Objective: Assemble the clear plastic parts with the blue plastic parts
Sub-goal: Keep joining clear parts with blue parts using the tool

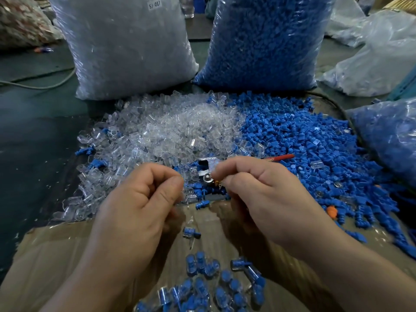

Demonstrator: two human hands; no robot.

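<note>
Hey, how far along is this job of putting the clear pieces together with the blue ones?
Early days. Done: a small cluster of assembled clear-and-blue plastic pieces lies on the brown cardboard sheet. In hand: the left hand and right hand are both pinched shut; what each grip holds is hidden. Left: the loose heap of clear plastic parts, the loose heap of blue plastic parts, and two full bags behind.

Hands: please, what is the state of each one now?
Left hand: fingers closed in a pinch; what it holds cannot be told.
Right hand: fingers closed in a pinch; contents cannot be told.
</note>
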